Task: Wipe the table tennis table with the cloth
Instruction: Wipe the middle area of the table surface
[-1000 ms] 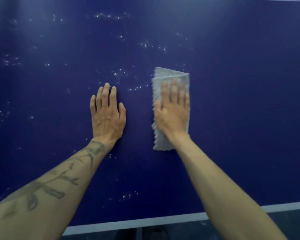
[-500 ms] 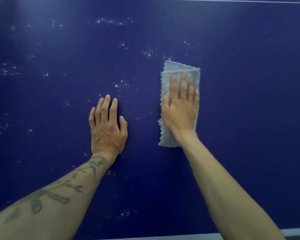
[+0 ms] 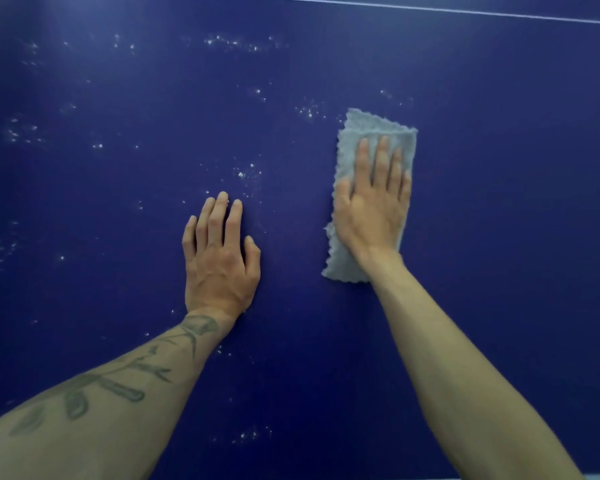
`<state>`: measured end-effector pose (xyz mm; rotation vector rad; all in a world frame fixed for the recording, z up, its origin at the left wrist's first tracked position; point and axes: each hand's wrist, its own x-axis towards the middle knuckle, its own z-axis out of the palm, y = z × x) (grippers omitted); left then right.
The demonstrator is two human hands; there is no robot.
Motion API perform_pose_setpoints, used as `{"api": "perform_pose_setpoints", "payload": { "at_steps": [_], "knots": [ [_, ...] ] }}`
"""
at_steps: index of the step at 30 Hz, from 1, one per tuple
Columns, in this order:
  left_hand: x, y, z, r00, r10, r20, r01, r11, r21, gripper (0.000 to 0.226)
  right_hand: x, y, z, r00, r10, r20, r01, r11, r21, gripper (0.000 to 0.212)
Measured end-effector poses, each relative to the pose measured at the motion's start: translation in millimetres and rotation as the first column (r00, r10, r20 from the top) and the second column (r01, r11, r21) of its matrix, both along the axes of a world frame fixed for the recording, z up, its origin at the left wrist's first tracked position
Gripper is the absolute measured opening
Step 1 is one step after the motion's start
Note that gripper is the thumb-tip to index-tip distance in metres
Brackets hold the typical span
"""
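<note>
Cloth (image 3: 373,128) lies flat under the right hand (image 3: 371,216) on the table (image 3: 499,237).

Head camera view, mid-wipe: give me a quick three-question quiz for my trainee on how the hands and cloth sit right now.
1. True or false: the left hand lies flat on the bare table tennis table, apart from the cloth.
2. The right hand is: A) pinching one corner of the cloth; B) pressing flat on the folded cloth with straight fingers; C) lifted clear above it.
3. Fill in: most of the white specks on the table lie to the person's ___ of the cloth.

Key: 1 true; 2 B; 3 left.
</note>
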<state>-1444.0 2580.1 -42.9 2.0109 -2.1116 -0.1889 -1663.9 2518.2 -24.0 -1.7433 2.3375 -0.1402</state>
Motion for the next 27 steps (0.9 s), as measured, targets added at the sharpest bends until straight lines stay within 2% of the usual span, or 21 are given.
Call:
{"api": "perform_pose_setpoints", "payload": {
  "at_steps": [2, 4, 6, 7, 9, 11, 13, 15, 16, 19, 21, 22, 24, 27],
  "knots": [
    [-0.8, -0.7, 0.8, 1.000, -0.001, -0.004, 0.001, 1.000, -0.002, 0.056, 30.2, -8.4, -0.9, 0.998, 0.068, 0.014, -0.067, 0.998, -0.007, 0.068],
    [-0.8, -0.5, 2.3, 1.000, -0.001, -0.004, 0.001, 1.000, -0.007, 0.056, 54.5, 4.9, -2.3, 0.972, 0.233, 0.014, -0.233, 0.972, -0.024, 0.068],
    [-1.6, -0.9, 3.6, 1.000, 0.000, -0.008, 0.000, 1.000, -0.005, 0.057, 52.2, 29.0, -5.0, 0.914, 0.405, -0.011, -0.406, 0.913, -0.035, 0.067],
    [-1.4, -1.3, 4.1, 1.000, 0.002, -0.010, -0.002, 1.000, -0.001, 0.057, 39.6, 37.3, -7.1, 0.899, 0.437, -0.021, -0.437, 0.899, -0.039, 0.066],
    [-0.7, -1.3, 4.1, 1.000, 0.006, -0.018, -0.006, 1.000, 0.012, 0.057, 2.4, 40.8, -6.7, 0.935, 0.352, -0.030, -0.353, 0.936, -0.016, 0.066],
    [-1.0, -1.0, 3.8, 1.000, 0.003, -0.014, -0.002, 1.000, 0.022, 0.057, -29.2, 27.2, -3.2, 0.988, 0.153, -0.021, -0.152, 0.988, 0.029, 0.066],
    [-0.9, -1.2, 3.0, 1.000, -0.003, -0.006, 0.003, 1.000, 0.028, 0.057, -38.3, 1.3, 1.0, 1.000, -0.022, -0.014, 0.023, 0.999, 0.033, 0.066],
    [-0.8, -1.6, 2.2, 1.000, -0.004, -0.003, 0.004, 1.000, 0.029, 0.057, -21.2, -25.7, 2.1, 0.996, -0.091, -0.020, 0.091, 0.996, 0.012, 0.066],
    [-1.2, -1.6, 2.1, 1.000, -0.002, -0.001, 0.002, 1.000, 0.026, 0.057, -6.7, -35.4, 1.4, 0.997, -0.070, -0.019, 0.070, 0.997, 0.015, 0.066],
    [-0.7, -1.8, 2.4, 1.000, -0.004, 0.000, 0.004, 1.000, 0.015, 0.057, 40.1, -27.5, -0.5, 0.977, 0.211, -0.026, -0.210, 0.977, 0.021, 0.067],
    [-1.0, -1.9, 3.1, 1.000, -0.007, 0.004, 0.007, 1.000, 0.014, 0.057, 48.2, 1.7, -2.2, 0.898, 0.439, -0.028, -0.439, 0.898, 0.010, 0.067],
    [-0.9, -0.9, 3.6, 1.000, -0.006, 0.005, 0.006, 1.000, 0.017, 0.057, 40.2, 14.5, -3.8, 0.874, 0.485, -0.023, -0.485, 0.874, 0.001, 0.067],
    [-0.7, -1.1, 3.9, 1.000, -0.001, -0.001, 0.001, 1.000, 0.026, 0.057, 10.7, 21.6, -3.5, 0.914, 0.404, -0.023, -0.404, 0.915, 0.013, 0.067],
    [-1.2, -2.4, 3.8, 1.000, -0.003, 0.008, 0.002, 0.999, 0.052, 0.058, -22.9, -8.0, 0.3, 0.996, 0.079, -0.029, -0.077, 0.996, 0.052, 0.067]
  ]
}}
